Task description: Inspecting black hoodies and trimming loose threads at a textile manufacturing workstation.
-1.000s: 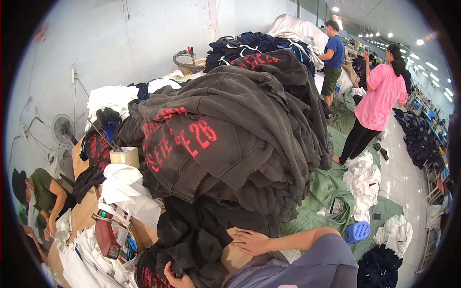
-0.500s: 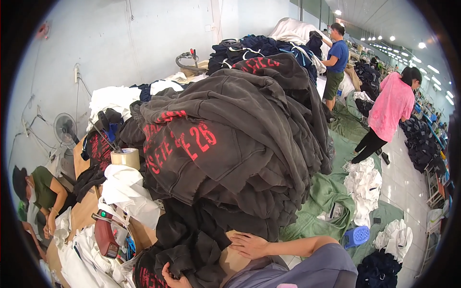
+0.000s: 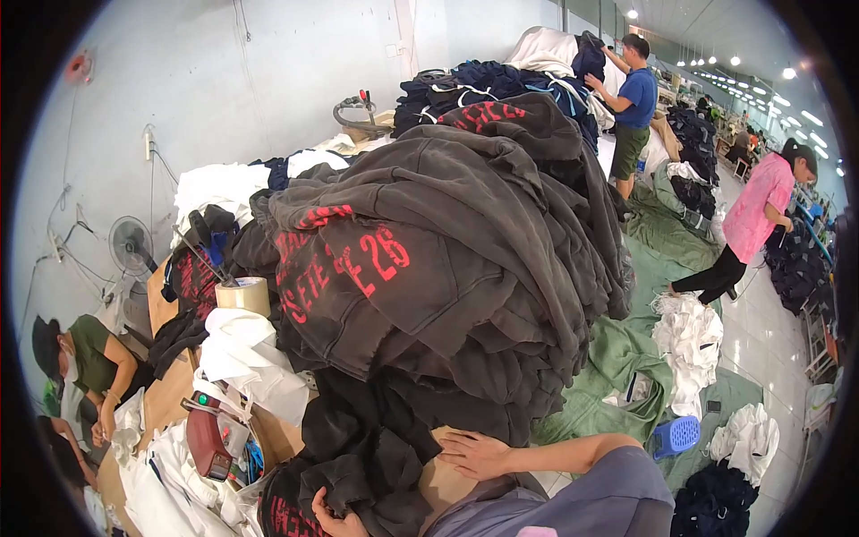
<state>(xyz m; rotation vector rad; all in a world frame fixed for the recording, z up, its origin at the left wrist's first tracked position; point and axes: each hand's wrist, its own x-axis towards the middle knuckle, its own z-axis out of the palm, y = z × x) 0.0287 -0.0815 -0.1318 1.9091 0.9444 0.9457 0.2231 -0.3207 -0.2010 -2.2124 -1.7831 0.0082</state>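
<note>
At the lower edge, my left hand (image 3: 333, 516) is closed on a bunched black garment (image 3: 365, 461), which lies crumpled on the table in front of me. Part of that hand is cut off by the picture's edge. My right hand (image 3: 476, 455) lies flat, fingers stretched out, on a bare brown patch of the tabletop (image 3: 441, 486), beside the black cloth and holding nothing. Just beyond both hands rises a tall heap of dark grey sweatshirts (image 3: 447, 268) with red print.
Left of the heap are a tape roll (image 3: 242, 295), white cloth (image 3: 250, 358) and a dark red device (image 3: 208, 438) in a container. A blue plastic stool (image 3: 677, 437) and green sheeting (image 3: 617, 367) are on the right. Several people work nearby, one in pink (image 3: 759, 210) walking.
The person in pink has stepped to the right, and the one in blue has shifted among the far piles. My view has moved slightly; my hands keep their places on the cloth and table.
</note>
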